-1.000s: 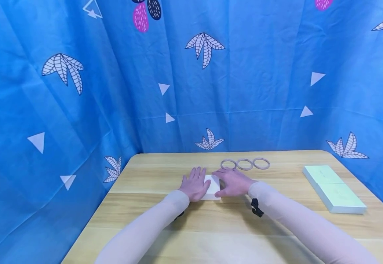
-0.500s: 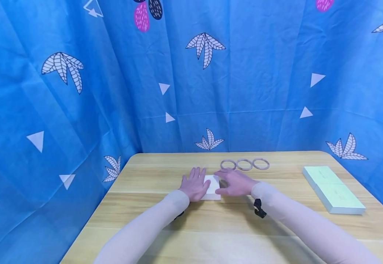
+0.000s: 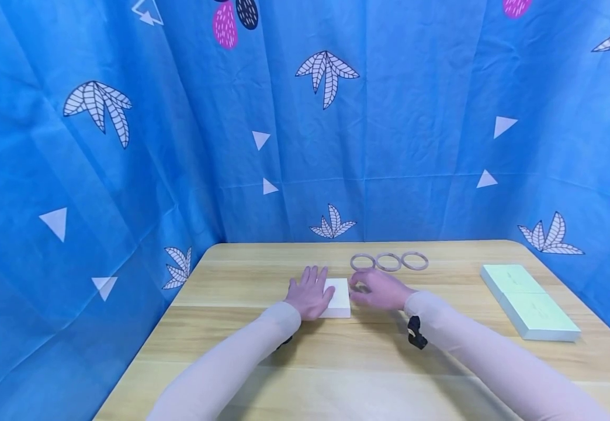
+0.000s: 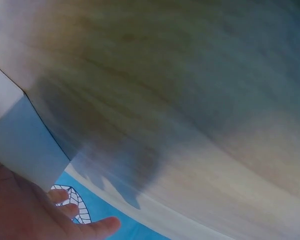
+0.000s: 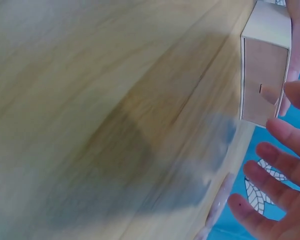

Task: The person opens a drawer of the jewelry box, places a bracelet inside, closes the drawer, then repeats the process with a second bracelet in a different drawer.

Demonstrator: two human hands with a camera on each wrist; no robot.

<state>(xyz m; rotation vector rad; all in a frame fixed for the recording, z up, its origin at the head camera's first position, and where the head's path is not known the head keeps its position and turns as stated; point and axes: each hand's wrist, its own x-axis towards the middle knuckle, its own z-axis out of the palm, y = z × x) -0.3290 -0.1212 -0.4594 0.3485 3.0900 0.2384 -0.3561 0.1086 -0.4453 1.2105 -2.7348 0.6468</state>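
A small white box lies on the wooden table. My left hand rests flat across its left part, fingers pointing away. Just off the box's right end is my right hand, its fingers bent and its thumb and index finger apart. The right wrist view shows that end of the box as a pinkish panel set inside a white sleeve, with a small tab near the thumb. Pinching of the tab is not visible. In the left wrist view, part of the left hand covers the lower box.
Several ring shapes in a row, the middle ring among them, lie at the back of the table. Two pale green boxes sit end to end on the right. A patterned blue curtain hangs behind and at the sides.
My right hand has drawn slightly to the right, off the top of the box to beside its end, with its fingers more bent. The left hand stays in place.
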